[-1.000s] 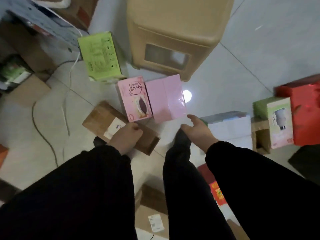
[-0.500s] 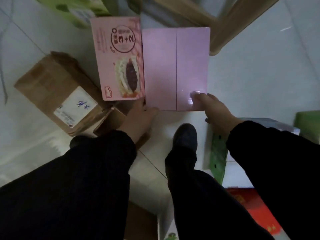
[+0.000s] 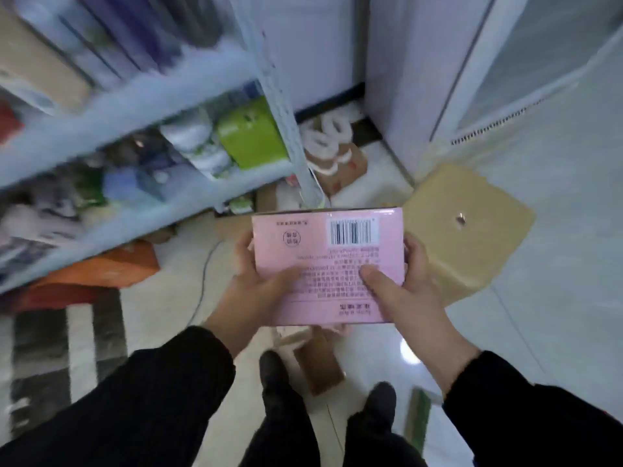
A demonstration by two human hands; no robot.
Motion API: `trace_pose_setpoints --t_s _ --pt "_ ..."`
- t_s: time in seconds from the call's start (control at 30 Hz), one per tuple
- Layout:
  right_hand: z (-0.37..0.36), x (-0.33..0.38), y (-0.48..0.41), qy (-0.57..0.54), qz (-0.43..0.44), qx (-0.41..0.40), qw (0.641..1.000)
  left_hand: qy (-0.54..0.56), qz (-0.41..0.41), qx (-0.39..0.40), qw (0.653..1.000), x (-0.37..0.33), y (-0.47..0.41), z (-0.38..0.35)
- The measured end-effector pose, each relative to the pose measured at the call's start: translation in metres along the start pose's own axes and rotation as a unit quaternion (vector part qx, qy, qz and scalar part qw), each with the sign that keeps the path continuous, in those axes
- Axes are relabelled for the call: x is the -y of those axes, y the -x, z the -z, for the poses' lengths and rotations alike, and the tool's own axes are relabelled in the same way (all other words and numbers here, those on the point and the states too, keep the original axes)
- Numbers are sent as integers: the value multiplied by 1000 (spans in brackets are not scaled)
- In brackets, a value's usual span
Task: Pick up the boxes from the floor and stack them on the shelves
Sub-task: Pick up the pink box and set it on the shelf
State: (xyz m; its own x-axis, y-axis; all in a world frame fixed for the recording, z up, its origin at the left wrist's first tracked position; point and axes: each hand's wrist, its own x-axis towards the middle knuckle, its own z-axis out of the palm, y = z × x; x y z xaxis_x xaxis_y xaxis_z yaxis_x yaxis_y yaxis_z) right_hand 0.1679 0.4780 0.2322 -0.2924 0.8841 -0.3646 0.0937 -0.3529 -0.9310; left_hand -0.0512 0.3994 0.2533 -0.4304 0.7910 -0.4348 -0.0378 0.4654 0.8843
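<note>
I hold a pink box [image 3: 333, 251] in front of me at about waist height, its printed side with a barcode facing up. My left hand [image 3: 256, 294] grips its left edge with the thumb on top. My right hand [image 3: 404, 291] grips its right edge, thumb also on top. A pale metal shelf unit [image 3: 141, 129] stands at the left, blurred, with boxes and packets on its levels, among them a green box [image 3: 251, 133]. On the floor below the pink box lies a brown cardboard box [image 3: 318, 362].
A tan plastic stool [image 3: 472, 227] stands to the right of the pink box. White cabinets [image 3: 421, 62] rise behind it. An orange box [image 3: 101, 267] and a striped mat [image 3: 67, 348] lie at the left. Rolls on a carton [image 3: 332, 153] sit beside the shelf post. A cable [image 3: 205, 267] crosses the floor.
Both hands have lifted the pink box off the floor and turned it over. My view has swung up from the floor toward the shelf unit.
</note>
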Motion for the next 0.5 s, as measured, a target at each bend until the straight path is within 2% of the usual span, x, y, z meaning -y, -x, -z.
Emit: trace_pose_setpoints --t_s 0.1,0.23,0.33,0.5 --pt "-45 116 15 10 118 80 990 19 -101 -64 993 -98 47 58" --pt "-103 224 39 9 238 145 960 69 -198 -109 972 -184 109 124" --pt "-145 283 57 32 312 176 933 105 -251 -146 951 -224 144 169" --pt "-215 336 64 77 404 207 888 133 -335 -198 912 -265 156 247"
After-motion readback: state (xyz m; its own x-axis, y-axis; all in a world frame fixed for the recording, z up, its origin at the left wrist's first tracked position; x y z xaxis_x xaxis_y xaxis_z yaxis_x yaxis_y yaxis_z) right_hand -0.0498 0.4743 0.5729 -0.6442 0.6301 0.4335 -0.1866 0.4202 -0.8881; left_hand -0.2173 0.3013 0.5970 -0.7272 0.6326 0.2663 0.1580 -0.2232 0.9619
